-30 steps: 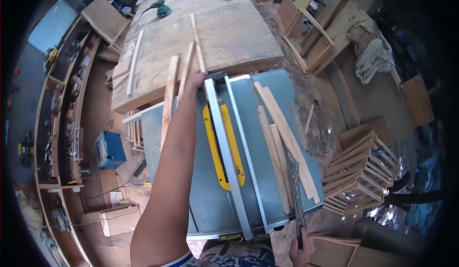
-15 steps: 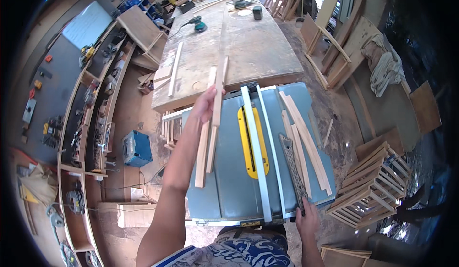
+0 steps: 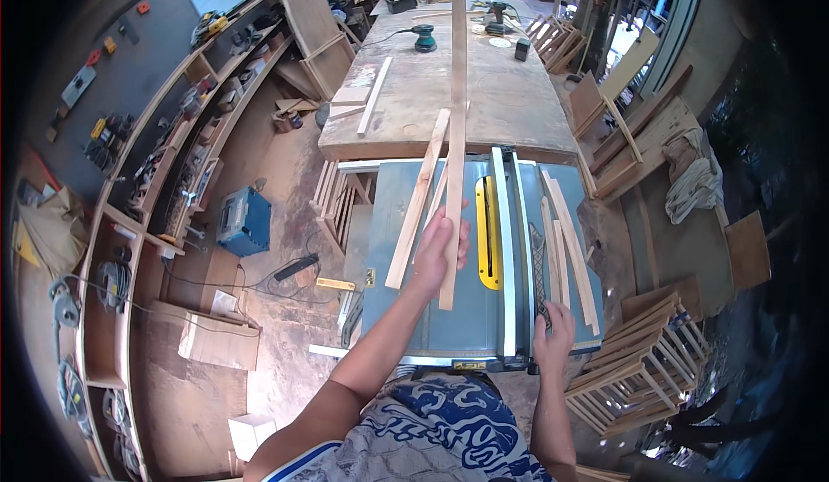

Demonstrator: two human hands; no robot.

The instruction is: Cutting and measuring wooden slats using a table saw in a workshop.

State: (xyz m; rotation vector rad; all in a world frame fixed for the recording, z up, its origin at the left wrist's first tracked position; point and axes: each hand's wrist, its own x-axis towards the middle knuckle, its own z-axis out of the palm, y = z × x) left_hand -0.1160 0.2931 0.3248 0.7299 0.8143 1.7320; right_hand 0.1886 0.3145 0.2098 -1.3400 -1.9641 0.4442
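My left hand (image 3: 440,249) grips a long pale wooden strip (image 3: 458,67) that runs from over the table saw's grey top (image 3: 401,322) across the wooden bench. Other strips (image 3: 414,210) lie left of the yellow insert (image 3: 486,276), beside the held one. A silver fence (image 3: 509,309) crosses the saw top right of the insert. My right hand (image 3: 554,326) is closed on the handle end of a long patterned push stick (image 3: 537,257), next to several more strips (image 3: 581,283) on the saw top's right side.
The bench (image 3: 380,128) carries a green sander (image 3: 425,38) and a drill (image 3: 495,20). Tool shelves (image 3: 121,206) line the left, with a blue case (image 3: 243,223), cables and boards on the floor. Slatted wooden frames (image 3: 643,365), leaning boards and a pale cloth (image 3: 691,175) are at the right.
My left hand has drawn back toward me with a strip now gripped and raised. My right hand stays on the push stick. The view has tilted up to show more of the workshop.
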